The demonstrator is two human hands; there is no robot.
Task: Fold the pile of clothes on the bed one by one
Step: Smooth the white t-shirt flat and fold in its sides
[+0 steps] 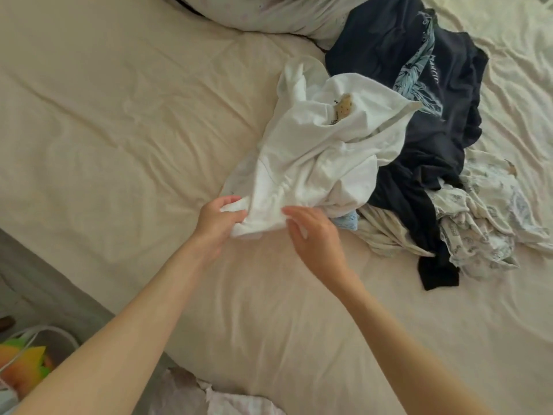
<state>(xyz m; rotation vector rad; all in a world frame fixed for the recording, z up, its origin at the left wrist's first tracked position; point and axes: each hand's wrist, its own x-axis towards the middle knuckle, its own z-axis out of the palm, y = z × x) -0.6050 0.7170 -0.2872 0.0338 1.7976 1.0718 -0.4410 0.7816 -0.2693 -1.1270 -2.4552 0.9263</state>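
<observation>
Both bare forearms reach in from the bottom edge toward mid-frame. Left hand [217, 221] grips the near edge of the white garment [317, 157], thumb and fingers curled round a bunched fold, wrist bent slightly up. Right hand [311, 235] sits just beside it on the right, fingers loosely spread and slightly curved, fingertips [288, 210] at the white cloth's hem; real contact is hard to tell, nothing pinched.

White garment is crumpled, stretched from the left hand back toward the pile [434, 163], its far part lying on the dark clothes. A small tan dotted patch [342, 110] shows in its folds.

Pile is right of centre on the bed: dark navy shirt [419, 85] with pale blue print on top, a cream patterned piece [478, 223] at its right near side, a black strip [438, 274] hanging out toward the viewer, a bit of light blue fabric [348, 221] just under the white hem.

Bed sheet [119, 130] is cream, wrinkled, covers most of the view. Pale pillow or duvet [284, 16] at the top edge. Pinkish printed fabric [209, 396] at bottom centre. Off the bed at lower left: a white basket [59, 339] with orange and green things [27, 363] in it, blurred.
</observation>
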